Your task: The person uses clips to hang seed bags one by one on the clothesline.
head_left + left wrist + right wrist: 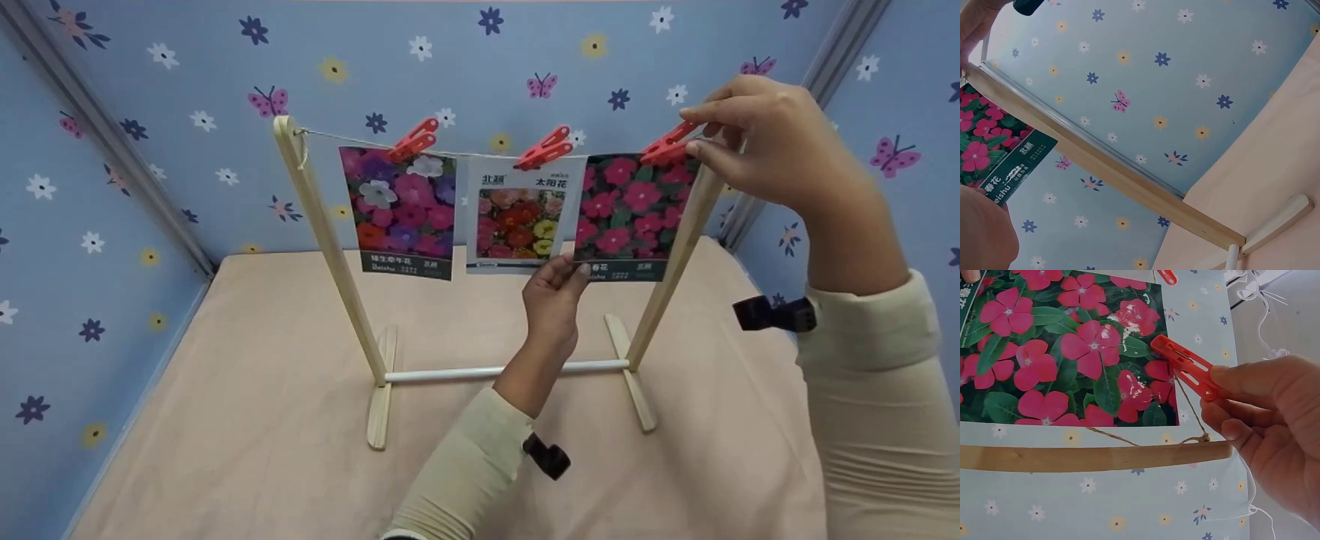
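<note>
Three flower seed packets hang from a string (352,137) on a wooden rack (322,240), each under a red clothespin. My right hand (694,131) pinches the rightmost clothespin (666,146) near the right post (671,277). It clips the packet of pink flowers (634,214). My left hand (570,270) pinches that packet's lower left corner. In the right wrist view, thumb and fingers of my right hand (1224,402) squeeze the clothespin (1185,368) over the packet (1061,349). The left wrist view shows the packet (994,152) above my left hand (982,230).
The middle packet (521,217) and the left packet (401,214) hang under their own clothespins (544,148) (412,140). The rack stands on a beige table (225,420), its feet joined by a white rod (450,373). Blue flowered walls (112,225) close in three sides.
</note>
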Motion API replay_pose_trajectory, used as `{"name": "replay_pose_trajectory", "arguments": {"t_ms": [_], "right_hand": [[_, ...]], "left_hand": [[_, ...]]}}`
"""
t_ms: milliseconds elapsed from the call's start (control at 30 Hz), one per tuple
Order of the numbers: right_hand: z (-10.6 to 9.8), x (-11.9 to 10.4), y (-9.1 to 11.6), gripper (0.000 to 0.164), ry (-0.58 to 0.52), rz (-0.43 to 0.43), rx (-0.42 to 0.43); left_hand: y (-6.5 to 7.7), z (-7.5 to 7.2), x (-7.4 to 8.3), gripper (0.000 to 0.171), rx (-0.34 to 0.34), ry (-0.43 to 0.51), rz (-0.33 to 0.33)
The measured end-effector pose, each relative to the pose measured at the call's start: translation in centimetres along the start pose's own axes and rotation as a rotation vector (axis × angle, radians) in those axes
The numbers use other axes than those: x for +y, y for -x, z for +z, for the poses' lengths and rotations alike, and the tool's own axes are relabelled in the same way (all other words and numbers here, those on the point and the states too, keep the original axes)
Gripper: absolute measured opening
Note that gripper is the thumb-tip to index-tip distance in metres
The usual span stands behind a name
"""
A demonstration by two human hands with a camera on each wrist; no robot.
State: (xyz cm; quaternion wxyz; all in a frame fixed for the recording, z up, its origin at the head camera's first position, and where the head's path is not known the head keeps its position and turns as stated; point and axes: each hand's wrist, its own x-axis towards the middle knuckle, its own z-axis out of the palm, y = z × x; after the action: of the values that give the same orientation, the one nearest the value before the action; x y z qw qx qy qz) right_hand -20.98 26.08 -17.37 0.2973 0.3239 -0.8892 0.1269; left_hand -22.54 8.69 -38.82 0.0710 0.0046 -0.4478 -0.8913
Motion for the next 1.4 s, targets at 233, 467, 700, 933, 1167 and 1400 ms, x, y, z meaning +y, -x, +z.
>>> {"name": "replay_pose_trajectory", "arguments": {"t_ms": [233, 467, 700, 933, 1167, 1400], "right_hand": [[0.4, 0.0, 0.0, 0.031, 0.015, 0.019, 0.036], [0.9, 0.1, 0.4, 0.038, -0.028, 0.024, 0.122], [2.3, 0.4, 1.8, 0.039, -0.167, -0.038, 0.314], [3.2, 0.1, 3.6, 0.033, -0.397, -0.020, 0.408], [4.8, 0.3, 6.5, 0.034, -0.563, 0.064, 0.437], [7.1, -0.3, 9.8, 0.028, -0.651, 0.145, 0.479]], "left_hand": [[-0.1, -0.1, 0.0, 0.023, -0.008, 0.028, -0.002], [0.0, -0.5, 0.2, 0.028, -0.015, 0.035, -0.048], [0.1, -1.2, 0.1, 0.033, -0.040, -0.010, -0.105], [0.4, -1.8, -0.2, 0.038, -0.073, 0.017, -0.134], [0.9, -2.9, -0.3, 0.034, -0.108, 0.033, -0.191], [1.6, -4.5, 0.1, 0.032, -0.150, -0.033, -0.218]]}}
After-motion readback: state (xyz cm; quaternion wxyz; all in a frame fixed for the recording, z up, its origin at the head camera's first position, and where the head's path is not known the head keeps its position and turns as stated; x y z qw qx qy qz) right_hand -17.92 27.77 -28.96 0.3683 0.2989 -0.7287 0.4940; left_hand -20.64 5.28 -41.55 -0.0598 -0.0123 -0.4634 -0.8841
